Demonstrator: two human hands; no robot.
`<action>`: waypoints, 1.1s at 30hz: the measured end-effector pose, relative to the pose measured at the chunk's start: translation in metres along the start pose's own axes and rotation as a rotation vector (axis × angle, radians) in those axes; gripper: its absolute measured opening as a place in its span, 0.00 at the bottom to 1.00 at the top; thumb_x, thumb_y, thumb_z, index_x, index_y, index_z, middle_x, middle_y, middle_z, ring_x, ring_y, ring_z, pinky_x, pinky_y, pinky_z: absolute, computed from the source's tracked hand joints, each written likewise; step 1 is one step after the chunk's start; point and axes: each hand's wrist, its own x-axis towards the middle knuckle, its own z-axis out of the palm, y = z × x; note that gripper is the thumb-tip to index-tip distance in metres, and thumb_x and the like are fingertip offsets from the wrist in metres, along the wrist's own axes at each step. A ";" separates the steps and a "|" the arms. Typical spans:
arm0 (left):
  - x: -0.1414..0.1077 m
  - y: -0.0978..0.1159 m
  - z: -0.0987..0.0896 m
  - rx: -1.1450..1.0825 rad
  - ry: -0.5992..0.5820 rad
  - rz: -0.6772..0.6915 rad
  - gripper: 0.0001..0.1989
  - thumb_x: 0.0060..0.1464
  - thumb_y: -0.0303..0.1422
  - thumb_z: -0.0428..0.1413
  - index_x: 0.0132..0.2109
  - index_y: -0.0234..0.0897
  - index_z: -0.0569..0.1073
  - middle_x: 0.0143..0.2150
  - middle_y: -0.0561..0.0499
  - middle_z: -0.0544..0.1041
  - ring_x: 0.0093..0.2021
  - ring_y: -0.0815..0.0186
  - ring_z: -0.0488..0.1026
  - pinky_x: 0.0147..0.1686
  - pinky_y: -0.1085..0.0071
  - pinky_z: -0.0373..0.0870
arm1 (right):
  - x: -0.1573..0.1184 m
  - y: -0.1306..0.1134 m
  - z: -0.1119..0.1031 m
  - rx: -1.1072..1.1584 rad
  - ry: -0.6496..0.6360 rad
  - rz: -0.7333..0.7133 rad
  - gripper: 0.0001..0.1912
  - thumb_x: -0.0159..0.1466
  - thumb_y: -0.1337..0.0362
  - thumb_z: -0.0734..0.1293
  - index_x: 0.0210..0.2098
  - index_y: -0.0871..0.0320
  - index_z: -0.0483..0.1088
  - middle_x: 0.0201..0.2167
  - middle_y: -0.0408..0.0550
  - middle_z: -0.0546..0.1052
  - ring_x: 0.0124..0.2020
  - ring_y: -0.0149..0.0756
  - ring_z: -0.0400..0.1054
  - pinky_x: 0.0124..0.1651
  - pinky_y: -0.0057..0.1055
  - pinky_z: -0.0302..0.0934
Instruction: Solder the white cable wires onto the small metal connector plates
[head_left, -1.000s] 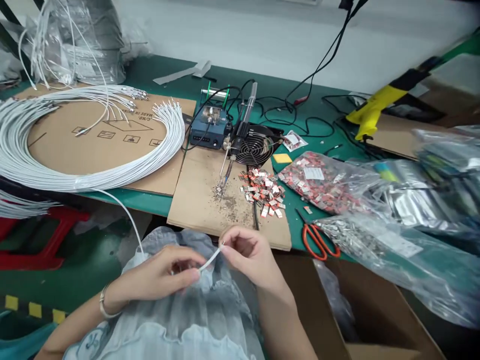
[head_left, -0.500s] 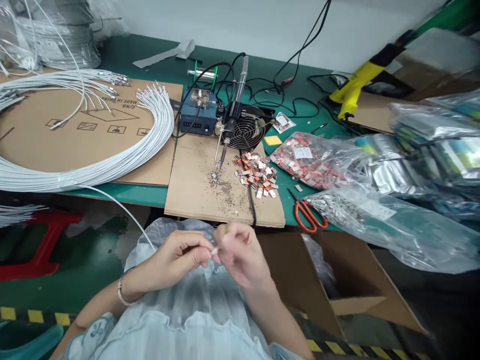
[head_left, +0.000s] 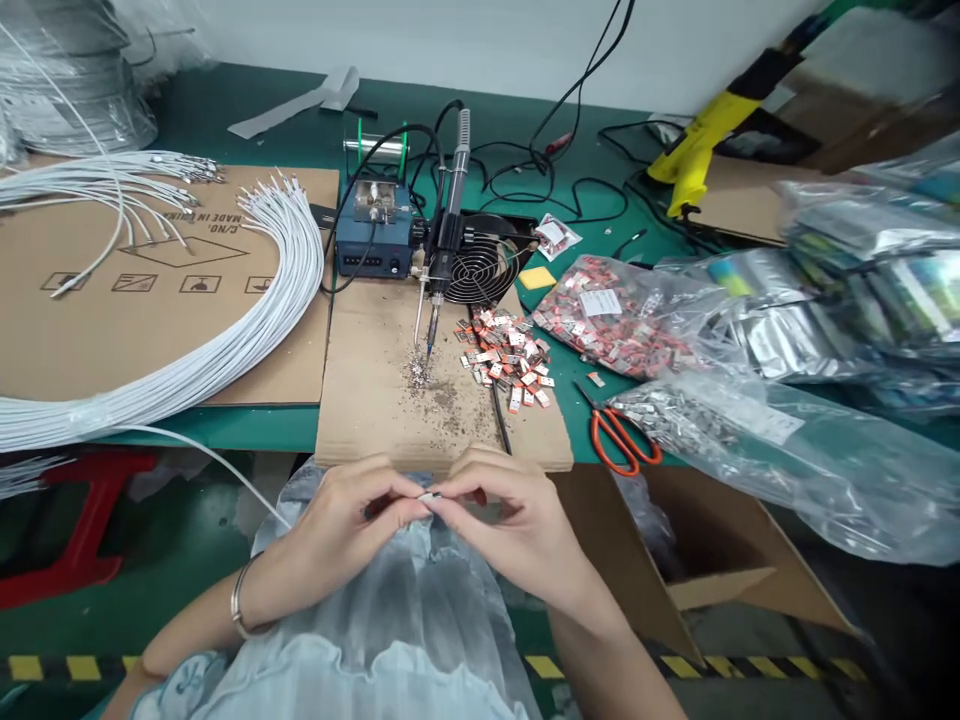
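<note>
My left hand point(head_left: 367, 510) pinches the end of a white cable point(head_left: 225, 458), which runs up to the left towards a long bundle of white cables point(head_left: 255, 335). Thumb and fingertips of my right hand point(head_left: 502, 505) close on the same small cable end, touching my left fingertips. Both hands are over my lap, just in front of the cardboard work mat point(head_left: 375, 425). A soldering iron point(head_left: 448, 240) stands tip down over the mat, beside small connectors with orange parts point(head_left: 517, 355). The tiny cable tip is mostly hidden by my fingers.
Behind the mat are a blue soldering station point(head_left: 373, 245), a solder spool point(head_left: 379, 150) and a black fan point(head_left: 484, 265). To the right lie orange-handled scissors point(head_left: 619, 435), a bag of connectors point(head_left: 607, 320) and a yellow heat gun point(head_left: 701, 150). An open carton point(head_left: 720, 530) sits below.
My right hand, blurred before, has turned and its fingers now meet the cable end in a pinch. My left hand keeps its hold. The view has shifted slightly to the right.
</note>
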 end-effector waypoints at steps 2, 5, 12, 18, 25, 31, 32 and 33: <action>0.004 0.001 -0.001 -0.056 0.001 -0.036 0.08 0.55 0.32 0.53 0.32 0.34 0.75 0.24 0.54 0.68 0.25 0.74 0.65 0.26 0.78 0.60 | 0.005 0.003 0.000 0.102 0.000 0.048 0.06 0.54 0.72 0.68 0.22 0.59 0.70 0.17 0.41 0.68 0.21 0.28 0.60 0.23 0.26 0.52; 0.010 0.000 0.004 -0.419 -0.040 -0.243 0.13 0.51 0.39 0.56 0.29 0.32 0.71 0.21 0.55 0.67 0.19 0.75 0.64 0.19 0.78 0.62 | 0.008 0.010 0.012 0.329 0.114 0.065 0.08 0.53 0.71 0.69 0.19 0.59 0.68 0.16 0.39 0.64 0.19 0.27 0.56 0.21 0.25 0.49; 0.020 -0.002 0.012 -0.917 -0.138 -0.464 0.23 0.37 0.48 0.62 0.22 0.33 0.64 0.14 0.56 0.67 0.14 0.74 0.65 0.15 0.79 0.64 | 0.009 0.024 0.031 0.505 0.168 0.047 0.12 0.57 0.59 0.66 0.21 0.57 0.64 0.16 0.39 0.63 0.19 0.27 0.56 0.22 0.26 0.53; 0.019 -0.003 0.004 -0.846 -0.237 -0.493 0.20 0.42 0.46 0.60 0.25 0.31 0.67 0.17 0.56 0.67 0.16 0.76 0.64 0.16 0.80 0.64 | 0.021 0.016 -0.005 0.328 -0.148 0.133 0.03 0.51 0.69 0.70 0.23 0.60 0.72 0.16 0.42 0.67 0.18 0.27 0.57 0.21 0.26 0.50; 0.014 -0.004 -0.001 -0.567 -0.189 -0.421 0.11 0.50 0.37 0.56 0.28 0.32 0.70 0.19 0.57 0.67 0.18 0.77 0.64 0.19 0.81 0.64 | 0.024 0.009 -0.013 0.157 -0.278 0.155 0.08 0.55 0.68 0.68 0.21 0.62 0.69 0.15 0.41 0.65 0.18 0.26 0.56 0.20 0.26 0.49; 0.017 -0.009 0.006 -0.792 -0.133 -0.478 0.17 0.44 0.42 0.60 0.26 0.32 0.66 0.15 0.58 0.66 0.14 0.76 0.64 0.15 0.81 0.63 | 0.021 0.014 0.012 0.182 0.065 -0.007 0.09 0.54 0.72 0.66 0.19 0.59 0.66 0.15 0.39 0.62 0.18 0.26 0.55 0.20 0.26 0.49; 0.018 -0.010 0.007 -0.857 -0.133 -0.479 0.18 0.43 0.44 0.60 0.25 0.32 0.65 0.15 0.57 0.67 0.14 0.75 0.64 0.15 0.80 0.63 | 0.020 0.016 0.017 0.148 0.144 -0.097 0.08 0.53 0.74 0.66 0.21 0.58 0.68 0.15 0.40 0.63 0.18 0.27 0.55 0.21 0.27 0.50; 0.020 -0.011 0.007 -0.907 -0.138 -0.476 0.19 0.41 0.45 0.61 0.25 0.32 0.65 0.16 0.56 0.69 0.14 0.75 0.65 0.15 0.79 0.64 | 0.019 0.020 0.020 0.100 0.221 -0.200 0.08 0.53 0.75 0.66 0.22 0.57 0.69 0.16 0.40 0.63 0.18 0.27 0.56 0.21 0.27 0.50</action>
